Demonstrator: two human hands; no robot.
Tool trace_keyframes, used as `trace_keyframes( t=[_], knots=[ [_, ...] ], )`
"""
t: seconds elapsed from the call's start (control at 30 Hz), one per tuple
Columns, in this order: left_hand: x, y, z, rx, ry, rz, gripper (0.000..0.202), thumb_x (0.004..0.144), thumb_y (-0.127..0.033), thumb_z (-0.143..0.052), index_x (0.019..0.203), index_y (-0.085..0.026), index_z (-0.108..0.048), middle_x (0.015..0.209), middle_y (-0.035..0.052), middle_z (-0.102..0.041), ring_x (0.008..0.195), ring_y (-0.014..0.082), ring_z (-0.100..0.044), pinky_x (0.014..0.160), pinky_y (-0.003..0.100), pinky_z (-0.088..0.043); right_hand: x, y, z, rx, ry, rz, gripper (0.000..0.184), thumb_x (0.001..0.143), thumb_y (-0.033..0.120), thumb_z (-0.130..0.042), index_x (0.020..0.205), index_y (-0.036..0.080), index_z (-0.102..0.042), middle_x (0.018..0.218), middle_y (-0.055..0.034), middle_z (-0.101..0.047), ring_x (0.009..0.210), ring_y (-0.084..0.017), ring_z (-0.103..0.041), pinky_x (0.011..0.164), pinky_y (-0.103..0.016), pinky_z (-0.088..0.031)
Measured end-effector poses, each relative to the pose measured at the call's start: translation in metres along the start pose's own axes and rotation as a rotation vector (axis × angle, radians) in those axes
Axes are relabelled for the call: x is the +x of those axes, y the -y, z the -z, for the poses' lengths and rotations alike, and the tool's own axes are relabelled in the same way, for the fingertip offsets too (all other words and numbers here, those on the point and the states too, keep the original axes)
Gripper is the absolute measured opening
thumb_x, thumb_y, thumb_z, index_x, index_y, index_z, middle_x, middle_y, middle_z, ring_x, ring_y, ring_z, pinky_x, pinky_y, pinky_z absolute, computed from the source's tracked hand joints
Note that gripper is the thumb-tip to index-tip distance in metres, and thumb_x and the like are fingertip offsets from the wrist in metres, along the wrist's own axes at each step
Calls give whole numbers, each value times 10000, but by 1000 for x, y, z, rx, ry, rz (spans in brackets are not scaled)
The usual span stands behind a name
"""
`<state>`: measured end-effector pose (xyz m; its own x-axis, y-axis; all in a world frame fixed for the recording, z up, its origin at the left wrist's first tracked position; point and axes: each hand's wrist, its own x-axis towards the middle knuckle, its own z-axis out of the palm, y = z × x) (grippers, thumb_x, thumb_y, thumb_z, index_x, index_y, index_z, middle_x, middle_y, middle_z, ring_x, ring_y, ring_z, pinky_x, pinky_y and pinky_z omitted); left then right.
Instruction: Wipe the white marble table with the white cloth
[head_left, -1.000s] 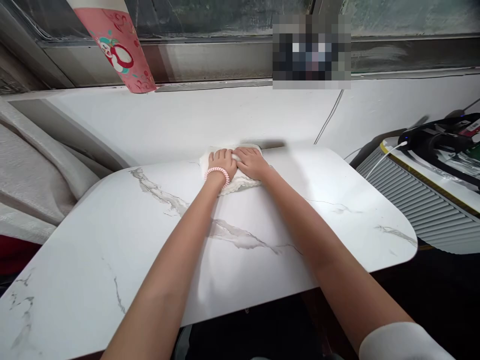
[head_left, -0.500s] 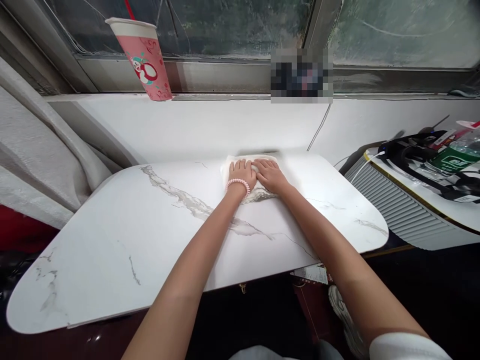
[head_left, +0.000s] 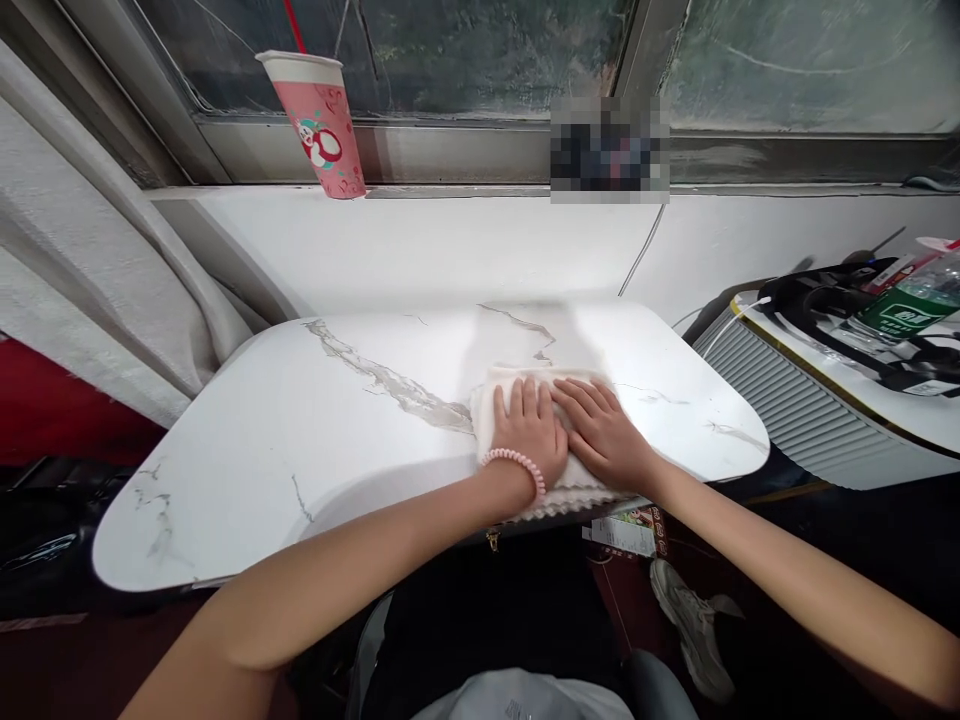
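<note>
A pale cream cloth [head_left: 491,400] lies flat near the front edge of the white marbled tabletop [head_left: 405,350], and its scalloped border hangs at the edge. My left hand [head_left: 529,430], wearing a pink coil band at the wrist, presses on the cloth with fingers stretched out. Beside it, my right hand [head_left: 606,430] also rests flat on the cloth, fingers extended and the thumb side close to the left hand. Neither hand wraps around the cloth. Parts of the cloth under both palms are hidden.
A pink paper cup [head_left: 322,125] with a red straw stands on the window ledge, beside a blurred-out object [head_left: 610,150]. A grey curtain [head_left: 97,230] hangs at left. On the ribbed cabinet [head_left: 780,400] at right are a green-labelled bottle [head_left: 904,312] and black items.
Both hands and the cloth have moved from the back of the tabletop toward its front edge, nearer to me. The view has shifted slightly.
</note>
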<state>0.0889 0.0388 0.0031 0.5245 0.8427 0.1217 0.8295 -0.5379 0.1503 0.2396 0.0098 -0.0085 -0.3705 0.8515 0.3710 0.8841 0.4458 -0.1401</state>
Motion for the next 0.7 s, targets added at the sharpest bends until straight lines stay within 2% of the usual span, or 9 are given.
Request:
trace_keyframes(
  t=[0.13,0.37,0.53,0.7],
  knots=[
    [-8,-22,-3,-15,4,-39,605,961,-333,-289,1484,-32,-340,1562,181,-314,1457,327,-249,1196,572,-156,-24,-8,11,31,-18,-1,530,947,306,-346,1464,195,-382,1443,-137,-482,1363,-300,-386,1125,-567,-291],
    [24,-49,-14,-73,11,-88,604,963,-333,-277,1477,-23,-349,1552,183,-337,1449,337,-262,1197,576,-152,-33,-45,23,1,9,-69,533,925,340,-366,1439,202,-401,1406,-139,-500,1300,-326,-446,1050,-558,-358],
    [46,-43,-16,-83,-3,-97,588,968,-321,-262,1469,-33,-366,1546,171,-354,1441,319,-284,1202,547,-159,-16,-58,19,9,-17,-78,491,916,323,-359,1372,178,-466,1370,-146,-522,1281,-319,-457,1053,-541,-349],
    [74,-22,-14,-70,-6,-28,578,966,-302,-247,1473,-54,-368,1539,152,-375,1441,292,-290,1206,515,-156,20,-76,7,77,-22,-48,462,925,317,-355,1350,194,-487,1367,-132,-527,1279,-303,-461,1070,-531,-336]
  ],
)
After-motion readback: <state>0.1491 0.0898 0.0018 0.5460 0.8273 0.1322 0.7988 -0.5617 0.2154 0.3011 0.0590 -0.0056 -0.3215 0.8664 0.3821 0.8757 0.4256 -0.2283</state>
